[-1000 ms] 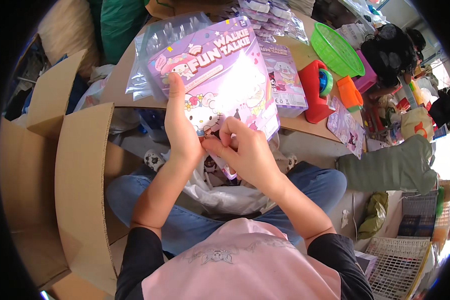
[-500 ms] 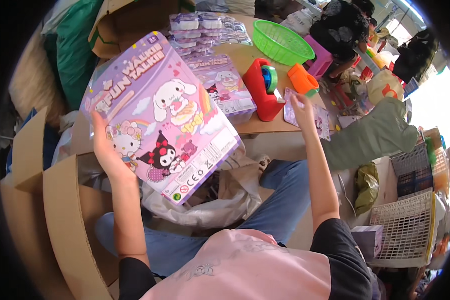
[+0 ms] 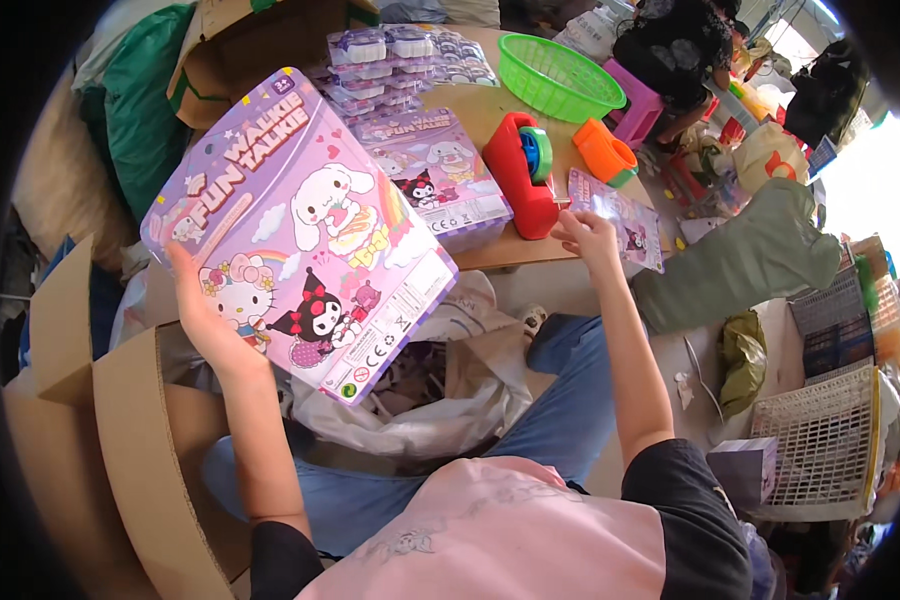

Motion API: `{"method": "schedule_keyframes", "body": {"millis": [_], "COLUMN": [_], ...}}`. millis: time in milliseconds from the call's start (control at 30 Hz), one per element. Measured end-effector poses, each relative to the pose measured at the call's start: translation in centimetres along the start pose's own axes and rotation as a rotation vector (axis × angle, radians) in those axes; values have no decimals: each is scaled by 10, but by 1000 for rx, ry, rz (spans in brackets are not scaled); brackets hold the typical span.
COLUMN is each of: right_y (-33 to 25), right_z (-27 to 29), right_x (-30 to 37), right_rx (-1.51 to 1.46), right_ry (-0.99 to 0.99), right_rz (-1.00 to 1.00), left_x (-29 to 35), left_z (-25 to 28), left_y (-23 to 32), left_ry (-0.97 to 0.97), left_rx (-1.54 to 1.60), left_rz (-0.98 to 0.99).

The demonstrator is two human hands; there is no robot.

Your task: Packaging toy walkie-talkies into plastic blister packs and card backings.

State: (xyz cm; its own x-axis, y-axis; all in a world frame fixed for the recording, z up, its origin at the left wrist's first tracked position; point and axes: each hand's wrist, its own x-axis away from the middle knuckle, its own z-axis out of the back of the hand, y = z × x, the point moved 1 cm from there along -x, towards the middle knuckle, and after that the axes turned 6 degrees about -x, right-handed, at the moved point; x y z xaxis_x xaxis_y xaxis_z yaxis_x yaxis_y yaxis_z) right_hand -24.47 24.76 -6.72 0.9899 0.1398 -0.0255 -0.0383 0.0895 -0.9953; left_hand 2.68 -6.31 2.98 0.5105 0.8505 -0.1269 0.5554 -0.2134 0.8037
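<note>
My left hand (image 3: 215,325) grips a large purple-and-pink printed toy packaging card (image 3: 315,235) by its left edge, tilted above my lap. The thumb lies over the card's front, while the other fingers are hidden behind it. My right hand (image 3: 592,243) is at the front end of a red tape dispenser (image 3: 518,180), which carries a roll of green-edged tape. Its fingertips are pressed together there; whatever is between them is too small to make out. Just beyond this hand, a smaller printed card (image 3: 610,205) lies on the table's edge.
Similar printed packs (image 3: 440,170) are stacked on the table, with clear-wrapped trays (image 3: 380,65) behind. A green basket (image 3: 560,80) and orange tape dispenser (image 3: 605,150) stand farther right. An open carton (image 3: 135,440) is at my left, a white sack (image 3: 410,425) between my legs. Another person sits far right.
My right hand has come left and down from above the small card to the red dispenser's front end. The large card in my left hand has shifted slightly left.
</note>
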Motion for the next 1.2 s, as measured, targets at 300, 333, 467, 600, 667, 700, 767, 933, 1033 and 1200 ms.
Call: {"method": "schedule_keyframes", "body": {"millis": [300,333,467,600,667,700,767,933,1033,1200], "right_y": [-70,-85,-120,-131,-133,-134,-137,-142,-144,-126], "right_z": [-33,-53,-96,-112,-118,-120,-123,-125,-120,-107], "right_x": [74,93,134,133,132,132,134,132,123,121], "right_rx": [-55,-99,-337,-385,-373,-359,-343,-281,5,76], "right_ry": [-186,-252,-534,-559,-555,-550,-528,-491,-648,-652], "right_rz": [146,170,87,126,132,138,125,81,-9,171], "left_x": [-4,-2,7,9,9,9,9,9,7,9], "left_z": [6,8,-5,-5,-3,-1,2,3,6,-1], "left_y": [-2,0,-8,-9,-7,-6,-6,-5,-5,-12], "left_ry": [-63,-87,-155,-186,-190,-202,-208,-217,-290,-241], "left_rx": [17,26,20,37,40,53,68,90,150,171], "left_rz": [22,18,6,13,11,11,10,13,80,250]}}
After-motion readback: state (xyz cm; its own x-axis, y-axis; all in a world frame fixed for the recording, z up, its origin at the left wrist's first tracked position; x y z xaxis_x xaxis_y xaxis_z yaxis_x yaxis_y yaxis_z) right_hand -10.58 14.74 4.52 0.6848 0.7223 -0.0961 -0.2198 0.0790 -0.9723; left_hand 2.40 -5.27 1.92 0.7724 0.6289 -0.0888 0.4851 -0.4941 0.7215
